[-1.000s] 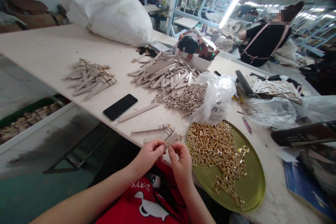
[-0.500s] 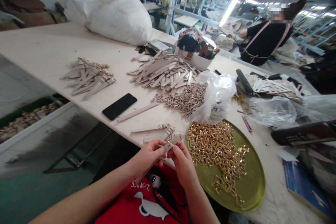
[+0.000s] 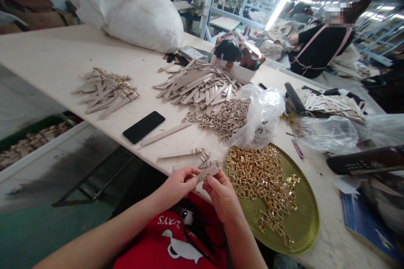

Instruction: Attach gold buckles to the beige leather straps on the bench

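A flat, narrow beige strip [image 3: 211, 172] is pinched by the left hand [image 3: 184, 182] and right hand [image 3: 221, 192] at the near edge of a pale, smooth counter [image 3: 50, 56]. Beside the right hand, small gold rectangular metal buckles [image 3: 255, 170] are spread on a round olive-gold tray [image 3: 306, 229]. Beyond, beige ring-shaped loops [image 3: 226, 122] are heaped.

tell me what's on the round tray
A heap of gold-coloured metal buckles lies on the tray. The lower pieces, and the tray's surface beneath them, are covered and can't be seen.
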`<action>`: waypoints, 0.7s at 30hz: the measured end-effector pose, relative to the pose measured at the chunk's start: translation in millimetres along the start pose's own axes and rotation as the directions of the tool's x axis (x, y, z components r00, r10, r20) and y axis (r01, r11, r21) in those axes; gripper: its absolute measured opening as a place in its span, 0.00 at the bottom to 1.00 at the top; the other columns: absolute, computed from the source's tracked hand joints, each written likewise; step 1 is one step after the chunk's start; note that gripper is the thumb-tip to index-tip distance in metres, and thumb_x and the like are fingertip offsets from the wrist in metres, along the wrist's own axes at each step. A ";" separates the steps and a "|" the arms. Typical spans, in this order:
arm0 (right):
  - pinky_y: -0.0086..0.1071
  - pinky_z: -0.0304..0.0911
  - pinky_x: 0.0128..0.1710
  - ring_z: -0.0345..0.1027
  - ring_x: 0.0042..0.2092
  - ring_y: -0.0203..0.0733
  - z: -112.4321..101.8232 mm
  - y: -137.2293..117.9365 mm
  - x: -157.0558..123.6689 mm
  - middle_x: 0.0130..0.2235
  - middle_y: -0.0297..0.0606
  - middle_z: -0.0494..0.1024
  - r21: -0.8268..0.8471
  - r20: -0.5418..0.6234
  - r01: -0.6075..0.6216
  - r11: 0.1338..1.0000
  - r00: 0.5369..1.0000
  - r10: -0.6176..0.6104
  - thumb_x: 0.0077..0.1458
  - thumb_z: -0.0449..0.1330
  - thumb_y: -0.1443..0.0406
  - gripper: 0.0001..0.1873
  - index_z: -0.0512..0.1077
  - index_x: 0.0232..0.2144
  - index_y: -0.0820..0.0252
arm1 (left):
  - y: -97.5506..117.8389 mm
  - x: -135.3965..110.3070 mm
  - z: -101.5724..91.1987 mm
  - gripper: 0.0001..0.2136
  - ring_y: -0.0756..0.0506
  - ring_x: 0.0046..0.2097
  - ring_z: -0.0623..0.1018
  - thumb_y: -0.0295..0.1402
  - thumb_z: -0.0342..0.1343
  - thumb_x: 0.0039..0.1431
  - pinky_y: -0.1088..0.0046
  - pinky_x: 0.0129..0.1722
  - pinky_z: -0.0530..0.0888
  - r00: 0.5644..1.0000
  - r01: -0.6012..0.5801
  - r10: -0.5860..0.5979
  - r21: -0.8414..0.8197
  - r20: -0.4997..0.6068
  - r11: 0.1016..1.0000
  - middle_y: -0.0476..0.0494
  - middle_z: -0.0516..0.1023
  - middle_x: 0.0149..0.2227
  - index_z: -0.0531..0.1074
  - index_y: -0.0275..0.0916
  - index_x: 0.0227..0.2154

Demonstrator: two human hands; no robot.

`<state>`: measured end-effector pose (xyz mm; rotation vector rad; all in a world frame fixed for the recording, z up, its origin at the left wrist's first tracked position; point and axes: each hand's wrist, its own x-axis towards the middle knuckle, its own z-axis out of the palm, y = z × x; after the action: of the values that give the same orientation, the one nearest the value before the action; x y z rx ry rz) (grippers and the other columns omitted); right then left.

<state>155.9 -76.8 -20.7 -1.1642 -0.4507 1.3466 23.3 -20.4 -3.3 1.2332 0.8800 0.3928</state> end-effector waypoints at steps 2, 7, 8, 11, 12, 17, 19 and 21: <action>0.29 0.63 0.29 0.63 0.27 0.32 -2.4 -5.0 -1.0 0.31 0.32 0.70 0.045 -0.002 -0.009 0.999 1.000 0.009 0.42 0.61 0.65 0.12 0.66 0.32 0.56 | 4.5 -2.1 -3.6 0.13 0.56 0.18 0.58 0.38 0.50 0.52 0.82 0.17 0.54 1.000 0.010 -0.011 0.045 0.023 0.999 0.56 0.61 0.19 0.68 0.35 0.36; 0.30 0.63 0.29 0.62 0.27 0.33 -9.5 -15.9 -4.0 0.30 0.32 0.69 -0.187 -0.050 0.149 0.971 0.986 -0.161 0.46 0.59 0.63 0.10 0.66 0.34 0.56 | 8.6 -6.4 -18.6 0.11 0.54 0.21 0.62 0.38 0.50 0.52 0.81 0.19 0.57 0.998 0.024 -0.011 0.189 -0.065 0.982 0.54 0.65 0.20 0.69 0.35 0.31; 0.31 0.63 0.30 0.63 0.28 0.34 -9.5 -17.5 -4.7 0.30 0.33 0.70 -0.330 -0.052 0.227 0.916 0.965 -0.258 0.48 0.58 0.62 0.09 0.67 0.34 0.57 | 8.4 -6.7 -20.8 0.11 0.53 0.22 0.63 0.38 0.50 0.52 0.80 0.20 0.58 0.993 0.023 -0.001 0.186 -0.117 0.982 0.53 0.66 0.21 0.68 0.35 0.30; 0.35 0.62 0.34 0.64 0.33 0.39 -5.8 -20.7 -6.5 0.31 0.37 0.70 -0.719 0.072 0.410 0.561 0.847 -0.526 0.51 0.56 0.63 0.06 0.69 0.33 0.57 | 8.4 -6.3 -21.5 0.13 0.51 0.27 0.66 0.42 0.53 0.49 0.79 0.24 0.62 0.985 -0.006 0.024 0.104 -0.171 0.995 0.51 0.69 0.25 0.67 0.36 0.29; 0.35 0.62 0.35 0.64 0.33 0.40 -3.8 -21.0 -6.6 0.31 0.38 0.70 -0.781 0.128 0.431 0.452 0.818 -0.561 0.51 0.55 0.64 0.06 0.70 0.33 0.57 | 8.6 -5.9 -19.5 0.14 0.50 0.28 0.66 0.43 0.54 0.48 0.79 0.25 0.62 0.989 -0.014 0.023 0.063 -0.148 0.998 0.51 0.69 0.25 0.67 0.36 0.30; 0.33 0.64 0.32 0.66 0.32 0.39 2.2 -15.4 -3.7 0.32 0.38 0.72 -0.772 0.149 0.404 0.490 0.865 -0.479 0.52 0.54 0.65 0.09 0.68 0.37 0.58 | 10.1 -2.8 -2.2 0.16 0.53 0.23 0.62 0.44 0.57 0.44 0.79 0.23 0.59 0.996 0.033 -0.041 -0.101 -0.083 0.994 0.54 0.65 0.21 0.67 0.35 0.30; 0.34 0.65 0.34 0.68 0.34 0.40 2.9 -11.2 -2.8 0.34 0.39 0.74 -0.696 0.118 0.373 0.614 0.902 -0.415 0.52 0.54 0.64 0.10 0.68 0.39 0.59 | 9.3 -1.6 2.5 0.16 0.54 0.21 0.59 0.43 0.57 0.44 0.80 0.21 0.56 0.992 0.059 -0.074 -0.143 -0.102 0.988 0.56 0.62 0.19 0.66 0.35 0.29; 0.34 0.66 0.35 0.69 0.35 0.40 3.9 -7.3 -2.9 0.35 0.40 0.75 -0.642 0.106 0.363 0.675 0.914 -0.391 0.52 0.55 0.64 0.11 0.69 0.39 0.60 | 6.9 -0.4 4.3 0.15 0.56 0.19 0.56 0.43 0.57 0.45 0.80 0.19 0.53 0.990 0.079 -0.099 -0.194 -0.097 0.978 0.58 0.58 0.18 0.65 0.35 0.28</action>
<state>155.7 -76.6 -12.0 -1.5509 -1.1386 0.7964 27.6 -21.3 3.5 1.0010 0.9621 0.4629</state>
